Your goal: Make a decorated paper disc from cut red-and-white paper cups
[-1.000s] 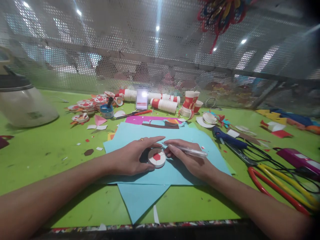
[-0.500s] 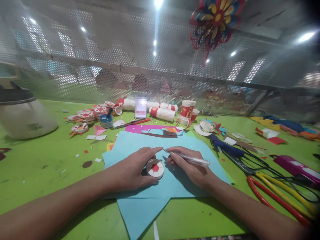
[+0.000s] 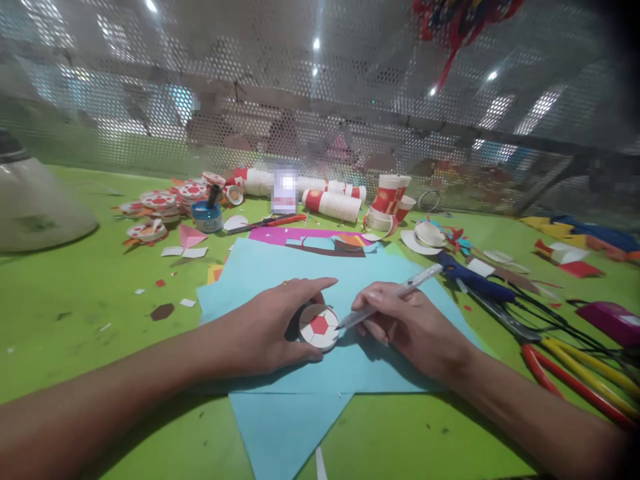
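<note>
A round white disc [image 3: 319, 327] with a red pentagon and dark football-like lines lies on a sheet of light blue paper [image 3: 260, 267]. My left hand [image 3: 270, 320] curves round its left side, thumb at the near edge and forefinger stretched past the far edge, keeping it in its grip. Between the fingertips of my right hand [image 3: 400, 320] is a clear-barrelled pen [image 3: 395, 293], slanting up to the right. The pen's tip is at the right rim of the disc; whether it touches disc or paper I cannot tell.
Scissors [image 3: 555, 347] with red and yellow handles and a blue glue gun [image 3: 475, 280] lie at the right. Further back are stacked paper cups [image 3: 330, 205], an ink pot [image 3: 207, 217] and a red-handled craft knife or scissors [image 3: 270, 222]. Paper scraps dot the green table [image 3: 100, 347].
The pen has come down from beyond the disc to its right rim, and its barrel tilts up now. My left hand stays round the disc. The camera has tipped downward slightly.
</note>
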